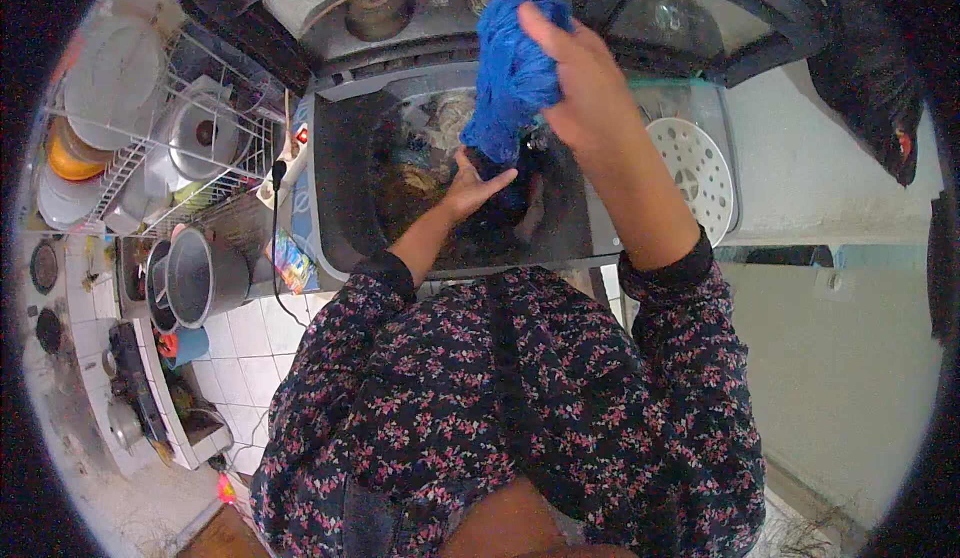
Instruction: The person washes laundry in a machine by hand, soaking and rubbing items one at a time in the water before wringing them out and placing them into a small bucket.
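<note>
A twin-tub washing machine [337, 183] stands before me with its lids raised. Wet laundry [442, 127] lies in the water of its dark left tub. Over that tub, my right hand [581, 70] grips the upper part of a bunched blue cloth [514, 63]. Just below, my left hand [476, 187] has its thumb and fingers spread around dark cloth near the lower end of the blue one; whether it holds this firmly is hard to tell. At the right of the machine is a white perforated spin-tub disc [690, 179].
To the left stands a white wire dish rack [214, 48] with plates and a lidded pot. Below it are large metal pots [199, 277]. A power strip [289, 172] with a black plug and cord lies at the machine's left edge, beside a colourful packet [291, 262].
</note>
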The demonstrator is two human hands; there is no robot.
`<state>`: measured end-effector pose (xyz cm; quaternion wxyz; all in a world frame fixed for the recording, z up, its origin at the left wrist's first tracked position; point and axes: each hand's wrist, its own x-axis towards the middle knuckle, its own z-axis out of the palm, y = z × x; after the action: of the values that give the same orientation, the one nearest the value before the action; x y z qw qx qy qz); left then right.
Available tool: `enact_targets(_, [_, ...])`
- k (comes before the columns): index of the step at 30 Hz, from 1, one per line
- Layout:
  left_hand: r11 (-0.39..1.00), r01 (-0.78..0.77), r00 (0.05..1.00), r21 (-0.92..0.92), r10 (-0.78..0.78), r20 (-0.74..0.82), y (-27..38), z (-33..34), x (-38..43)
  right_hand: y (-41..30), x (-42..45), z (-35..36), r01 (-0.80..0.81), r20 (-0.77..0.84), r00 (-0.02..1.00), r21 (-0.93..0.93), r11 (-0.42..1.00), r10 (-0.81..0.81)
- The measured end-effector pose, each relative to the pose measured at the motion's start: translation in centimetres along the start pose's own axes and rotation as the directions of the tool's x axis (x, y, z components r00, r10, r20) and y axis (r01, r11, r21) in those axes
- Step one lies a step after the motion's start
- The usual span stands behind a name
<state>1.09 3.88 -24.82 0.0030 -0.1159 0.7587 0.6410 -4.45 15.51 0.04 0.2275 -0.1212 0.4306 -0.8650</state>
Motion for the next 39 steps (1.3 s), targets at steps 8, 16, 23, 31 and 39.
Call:
enact_targets(8, [0.941, -0.242, 0.969, 0.235, 0.248, 0.007, 3.5, -0.7, -0.4, -3.8, 0.5, 0.5, 0.206, -0.015, 0.978, -0.110, 0.972, -0.209])
enact_targets(16, [0.707, -0.361, 0.933, 0.608, 0.263, 0.247, 6.8, -8.3, -2.1, -7.7, 2.0, -6.4, 0.257, -0.206, 0.940, -0.099, 0.961, -0.272])
enact_targets(23, [0.854, -0.340, 0.933, 0.393, 0.360, 0.026, 10.9, -12.1, -3.6, -9.3, 0.5, -3.6, 0.256, -0.267, 0.916, -0.185, 0.949, -0.299])
enact_targets(31, [0.817, -0.424, 0.848, 0.391, 0.510, -0.144, 12.6, -13.7, -2.2, -11.5, 1.0, -1.7, 0.424, -0.064, 0.896, -0.179, 0.888, -0.440])
enact_targets(39, [0.589, 0.660, 0.739, -0.467, -0.621, 0.261, 3.8, -4.7, -0.8, 9.1, 2.5, -4.2, 0.055, -0.210, 0.951, -0.611, 0.790, -0.229])
